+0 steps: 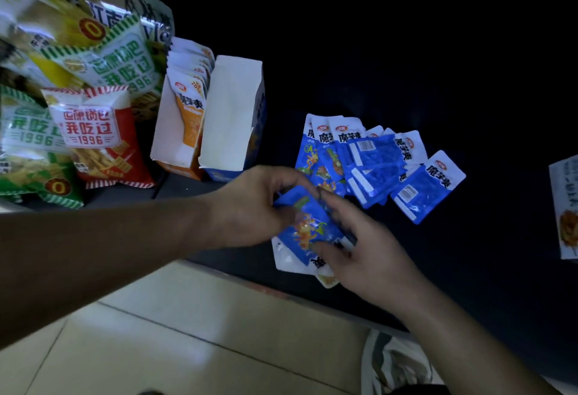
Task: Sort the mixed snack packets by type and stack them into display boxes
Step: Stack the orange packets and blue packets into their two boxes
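A dark table (pixel 406 50) carries blue packets (pixel 375 160), display boxes (pixel 231 113).

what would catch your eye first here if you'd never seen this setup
Dead centre, the left hand and right hand grip a stack of blue packets between them. Just beyond it, a fan of blue packets lies on the dark counter. At the left stand an orange box filled with orange packets and a blue box, next to big bright snack bags.
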Demonstrator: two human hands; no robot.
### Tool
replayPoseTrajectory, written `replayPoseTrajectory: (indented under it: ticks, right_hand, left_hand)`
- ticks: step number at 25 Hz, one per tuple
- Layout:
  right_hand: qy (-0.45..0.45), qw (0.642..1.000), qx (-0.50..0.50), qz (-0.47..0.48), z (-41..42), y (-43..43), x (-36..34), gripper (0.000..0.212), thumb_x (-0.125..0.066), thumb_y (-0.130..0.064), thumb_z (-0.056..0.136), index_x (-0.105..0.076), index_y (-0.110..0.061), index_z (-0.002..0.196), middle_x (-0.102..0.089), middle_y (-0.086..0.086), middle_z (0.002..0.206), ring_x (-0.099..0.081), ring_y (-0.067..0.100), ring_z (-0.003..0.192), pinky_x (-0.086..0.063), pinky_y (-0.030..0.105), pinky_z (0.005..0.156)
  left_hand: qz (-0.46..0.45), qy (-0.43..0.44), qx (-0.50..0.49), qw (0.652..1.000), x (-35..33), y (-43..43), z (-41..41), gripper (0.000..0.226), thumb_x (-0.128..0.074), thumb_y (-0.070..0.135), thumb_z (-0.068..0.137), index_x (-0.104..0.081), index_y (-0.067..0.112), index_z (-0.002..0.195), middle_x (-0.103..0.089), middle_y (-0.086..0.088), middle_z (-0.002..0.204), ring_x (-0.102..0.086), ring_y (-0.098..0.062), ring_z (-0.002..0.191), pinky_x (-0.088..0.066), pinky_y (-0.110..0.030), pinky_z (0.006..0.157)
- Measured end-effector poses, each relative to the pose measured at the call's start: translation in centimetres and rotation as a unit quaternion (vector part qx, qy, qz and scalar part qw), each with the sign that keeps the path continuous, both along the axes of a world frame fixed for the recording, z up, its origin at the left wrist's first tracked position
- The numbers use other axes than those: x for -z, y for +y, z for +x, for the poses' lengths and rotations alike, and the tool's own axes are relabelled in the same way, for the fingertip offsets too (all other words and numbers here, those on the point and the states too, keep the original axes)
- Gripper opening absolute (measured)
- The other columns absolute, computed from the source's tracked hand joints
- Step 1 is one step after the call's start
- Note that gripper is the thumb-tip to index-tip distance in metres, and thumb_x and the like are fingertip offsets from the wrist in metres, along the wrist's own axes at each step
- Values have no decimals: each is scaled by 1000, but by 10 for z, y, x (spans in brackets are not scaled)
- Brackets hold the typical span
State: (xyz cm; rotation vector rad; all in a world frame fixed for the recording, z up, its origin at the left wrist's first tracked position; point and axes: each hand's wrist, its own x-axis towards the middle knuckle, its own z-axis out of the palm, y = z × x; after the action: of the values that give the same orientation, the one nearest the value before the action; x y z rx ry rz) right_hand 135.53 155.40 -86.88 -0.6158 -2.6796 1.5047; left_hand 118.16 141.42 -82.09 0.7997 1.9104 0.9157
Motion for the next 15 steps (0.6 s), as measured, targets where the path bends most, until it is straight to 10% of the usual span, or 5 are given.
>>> replayPoseTrajectory:
  ticks: [4,10,15]
  right_hand:
    - [-31,979,167,-109,4,7,6,80,-69,-9,96,-34,-61,146,-70,-18,120,-68,-4,106,-56,19,83]
    - [-39,959,254,-117,25,13,21,62,-64,-9,99,-52,-59,133,-68,-32,104,-66,-13,84,-51,6,65]
    - [-4,951,279,-134,23,6,17,61,-63,-7,99,-52,-55,136,-67,-23,124,-68,-2,107,-54,13,77]
  left_hand:
    - [-50,94,-130,986,29,29,-1,20,-62,19,97,-61,28,115,-71,-1,102,-70,-22,85,-61,-40,77]
    - [-151,221,-84,960,81,18,36,80,-80,62,74,-46,29,138,-54,0,123,-53,-23,116,-50,-38,92]
    - [-78,116,-154,978,81,12,34,45,-82,31,81,-61,38,120,-67,9,89,-63,-10,83,-50,-29,68]
